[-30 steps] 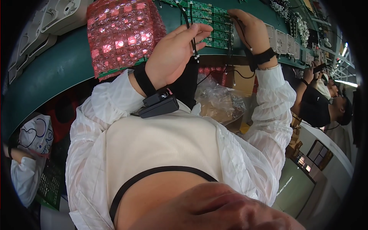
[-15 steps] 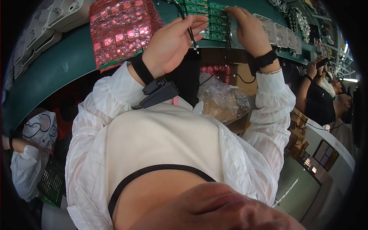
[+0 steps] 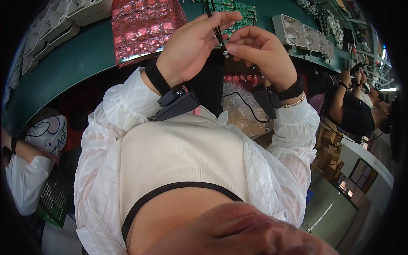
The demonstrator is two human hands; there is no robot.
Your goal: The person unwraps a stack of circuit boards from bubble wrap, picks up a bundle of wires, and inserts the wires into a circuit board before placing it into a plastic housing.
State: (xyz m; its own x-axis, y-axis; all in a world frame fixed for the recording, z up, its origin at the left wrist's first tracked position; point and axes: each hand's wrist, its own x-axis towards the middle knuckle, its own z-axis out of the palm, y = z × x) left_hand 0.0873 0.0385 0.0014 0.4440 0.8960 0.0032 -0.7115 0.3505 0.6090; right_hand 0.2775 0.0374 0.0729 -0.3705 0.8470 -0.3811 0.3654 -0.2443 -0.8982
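Several thin black cables [image 3: 219,35] with small white connectors at their lower ends hang from my left hand [image 3: 189,49]. Its thumb and fingers are closed around the cables. My right hand [image 3: 265,53] pinches the connector ends [image 3: 225,53] between thumb and fingertips, just right of the left hand. Behind both hands, green circuit boards [image 3: 246,13] lie on the green workbench [image 3: 91,46], partly covered by my fingers. Each wrist wears a black strap; dark boxy devices [image 3: 178,104] hang below the straps.
Pink bubble wrap [image 3: 142,27] covers part of the bench at left, beside white plastic housings [image 3: 53,23]. More white housings [image 3: 293,32] stand in a row at right. Below the bench are clear plastic bags [image 3: 242,106]. Co-workers [image 3: 357,102] sit at far right; another person's arm [image 3: 27,170] shows at left.
My right hand has come down and left from the circuit boards to the cable ends. My left hand still holds the cables, shifted slightly right.
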